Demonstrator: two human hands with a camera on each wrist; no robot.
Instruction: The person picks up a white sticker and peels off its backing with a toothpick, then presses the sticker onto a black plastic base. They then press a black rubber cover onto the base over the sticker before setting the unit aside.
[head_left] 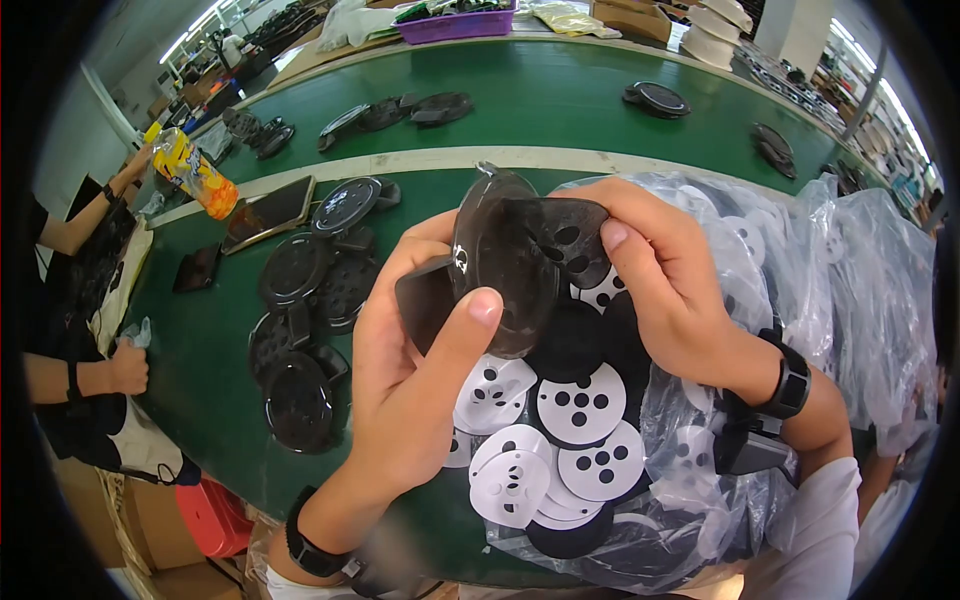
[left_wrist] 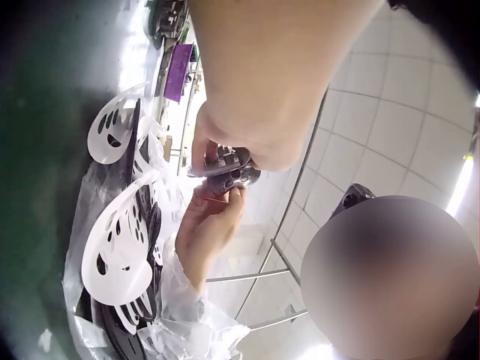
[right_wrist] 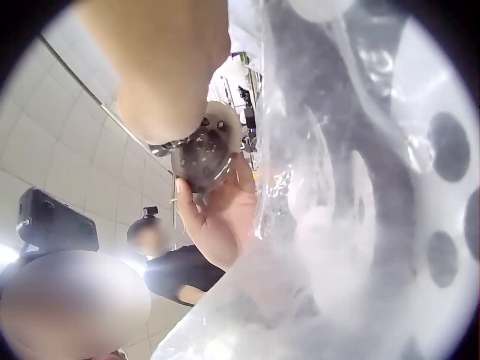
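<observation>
A dark translucent round plastic part (head_left: pixel 505 265) is held up over the pile, tilted nearly edge-on in the head view. The left hand (head_left: pixel 405 370) grips its left side, thumb on the near face. At its right, the right hand (head_left: pixel 665 275) pinches a dark flap with several holes (head_left: pixel 575 240) between thumb and fingers. Below lie white discs with holes (head_left: pixel 582 403) and black discs (head_left: pixel 565 342) on a clear plastic bag (head_left: pixel 690 500). In the right wrist view the round part (right_wrist: pixel 202 157) shows its broad face above the left hand's fingers.
Several similar dark parts (head_left: pixel 298 402) lie left of the hands, near a phone (head_left: pixel 268 214) and an orange-yellow packet (head_left: pixel 190 170). More parts (head_left: pixel 657 99) rest on the green surface beyond a pale strip (head_left: pixel 420 160). Another person's hand (head_left: pixel 129 367) is at the left edge.
</observation>
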